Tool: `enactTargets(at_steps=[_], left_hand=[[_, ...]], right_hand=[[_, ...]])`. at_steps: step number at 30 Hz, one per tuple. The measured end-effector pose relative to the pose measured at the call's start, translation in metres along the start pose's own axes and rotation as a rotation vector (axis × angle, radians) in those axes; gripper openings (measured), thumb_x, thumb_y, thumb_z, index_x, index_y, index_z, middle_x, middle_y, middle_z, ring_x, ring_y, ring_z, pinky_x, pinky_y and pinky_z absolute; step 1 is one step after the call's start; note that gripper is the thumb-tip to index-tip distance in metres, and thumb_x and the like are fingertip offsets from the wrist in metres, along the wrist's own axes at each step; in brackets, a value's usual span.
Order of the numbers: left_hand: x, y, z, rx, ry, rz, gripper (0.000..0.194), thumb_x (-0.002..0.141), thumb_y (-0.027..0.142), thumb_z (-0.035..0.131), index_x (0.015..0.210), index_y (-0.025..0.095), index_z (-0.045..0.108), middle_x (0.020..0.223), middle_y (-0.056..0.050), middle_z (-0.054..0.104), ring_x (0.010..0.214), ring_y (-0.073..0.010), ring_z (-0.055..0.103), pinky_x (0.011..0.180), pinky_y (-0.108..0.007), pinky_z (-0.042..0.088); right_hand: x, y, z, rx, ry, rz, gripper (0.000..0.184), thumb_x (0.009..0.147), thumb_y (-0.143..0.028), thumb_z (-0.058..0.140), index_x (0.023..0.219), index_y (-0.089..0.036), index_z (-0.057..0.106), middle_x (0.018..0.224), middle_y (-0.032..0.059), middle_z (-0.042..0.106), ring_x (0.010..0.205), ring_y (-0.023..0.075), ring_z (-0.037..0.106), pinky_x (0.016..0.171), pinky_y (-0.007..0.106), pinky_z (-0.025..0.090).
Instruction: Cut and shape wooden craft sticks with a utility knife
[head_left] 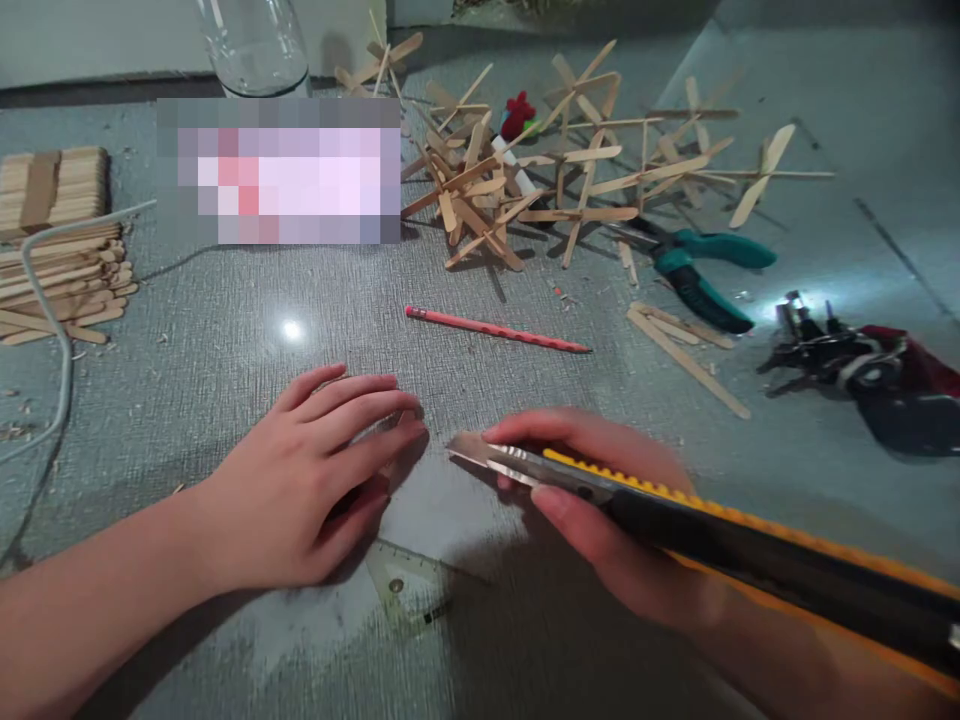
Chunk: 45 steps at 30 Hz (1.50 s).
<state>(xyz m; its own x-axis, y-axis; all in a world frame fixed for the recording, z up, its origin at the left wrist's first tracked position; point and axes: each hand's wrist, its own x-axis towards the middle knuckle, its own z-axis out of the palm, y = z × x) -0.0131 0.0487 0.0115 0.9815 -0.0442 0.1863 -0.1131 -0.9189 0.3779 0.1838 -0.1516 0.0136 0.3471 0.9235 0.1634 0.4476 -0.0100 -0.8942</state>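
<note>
My right hand [622, 530] is closed round a yellow and black utility knife [720, 520], with the thumb and fingers near its metal front. The short blade points left toward the fingertips of my left hand, a small gap away. Palm down on the grey table [337, 300], my left hand [300, 480] has its fingers stretched out and slightly bent; what lies under the palm is hidden. Just below it is a clear plastic set square [397, 575], partly covered by the hand. A red pencil [499, 330] lies beyond both hands.
Behind are several crossed wooden-stick assemblies [480, 190] and teal-handled pliers [690, 265]. Loose craft sticks [690, 360] lie at right, near a dark metal device [840, 350]. Stacked sticks [60, 260] and a white cable [64, 380] are at left. A clear jar [255, 45] stands at the back.
</note>
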Motion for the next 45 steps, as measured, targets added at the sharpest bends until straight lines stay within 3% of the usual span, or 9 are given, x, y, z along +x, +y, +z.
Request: enactTargets(at_steps=[5,10,15,18,26,37,45], left_hand=[[-0.002,0.002,0.002,-0.011,-0.052,-0.050,0.054,0.093,0.030,0.060,0.147,0.024,0.061,0.158,-0.009,0.058,0.151,-0.0365,0.047,0.132,-0.064,0.023],[-0.004,0.003,0.005,0.009,-0.035,-0.077,0.059,0.091,0.036,0.064,0.149,0.026,0.060,0.162,-0.009,0.053,0.155,-0.0393,0.041,0.133,-0.067,0.017],[-0.007,0.000,0.007,0.068,-0.108,-0.049,0.073,0.093,0.063,0.070,0.158,0.037,0.050,0.175,-0.008,0.035,0.160,-0.0430,0.031,0.131,-0.072,0.015],[-0.007,-0.001,0.008,0.093,-0.129,-0.032,0.077,0.094,0.072,0.064,0.160,0.037,0.047,0.177,-0.009,0.030,0.162,-0.0437,0.027,0.130,-0.072,0.014],[-0.006,0.003,0.008,0.103,-0.161,-0.081,0.078,0.095,0.074,0.058,0.162,0.038,0.044,0.178,-0.006,0.027,0.164,-0.0400,0.024,0.133,-0.066,0.011],[-0.002,0.006,0.006,0.108,-0.184,-0.094,0.078,0.092,0.072,0.062,0.160,0.037,0.048,0.176,-0.005,0.031,0.162,-0.0408,0.029,0.132,-0.066,0.016],[-0.005,0.005,0.011,0.100,-0.166,-0.094,0.079,0.091,0.072,0.064,0.160,0.038,0.048,0.177,-0.005,0.031,0.163,-0.0391,0.026,0.133,-0.066,0.015]], right_hand=[[0.002,0.001,0.001,-0.026,-0.026,-0.055,0.005,0.091,-0.025,0.069,0.094,-0.028,0.070,0.077,-0.0011,0.079,0.061,0.0156,0.073,0.054,0.025,0.055],[0.004,0.001,0.005,-0.118,-0.029,-0.115,0.016,0.091,-0.023,0.069,0.105,-0.030,0.069,0.084,-0.0007,0.081,0.066,0.0164,0.076,0.061,0.027,0.059],[0.005,0.001,0.007,-0.074,-0.091,-0.161,0.013,0.094,-0.022,0.063,0.104,-0.029,0.068,0.089,0.0016,0.081,0.077,0.0186,0.078,0.066,0.029,0.062],[0.004,0.003,0.008,-0.060,-0.113,-0.211,0.023,0.092,-0.018,0.064,0.113,-0.028,0.067,0.094,0.0019,0.082,0.082,0.0178,0.080,0.072,0.028,0.064],[0.005,0.005,0.010,0.008,-0.224,-0.305,0.026,0.095,-0.007,0.061,0.113,-0.022,0.072,0.103,0.0053,0.084,0.100,0.0160,0.080,0.092,0.028,0.065],[0.011,0.002,0.016,-0.061,-0.239,-0.314,0.022,0.095,-0.006,0.063,0.107,-0.024,0.069,0.094,0.0020,0.083,0.089,0.0142,0.081,0.086,0.025,0.066],[0.013,0.006,0.016,-0.040,-0.285,-0.345,0.019,0.099,-0.011,0.064,0.111,-0.025,0.069,0.098,0.0033,0.084,0.092,0.0158,0.081,0.091,0.027,0.067]])
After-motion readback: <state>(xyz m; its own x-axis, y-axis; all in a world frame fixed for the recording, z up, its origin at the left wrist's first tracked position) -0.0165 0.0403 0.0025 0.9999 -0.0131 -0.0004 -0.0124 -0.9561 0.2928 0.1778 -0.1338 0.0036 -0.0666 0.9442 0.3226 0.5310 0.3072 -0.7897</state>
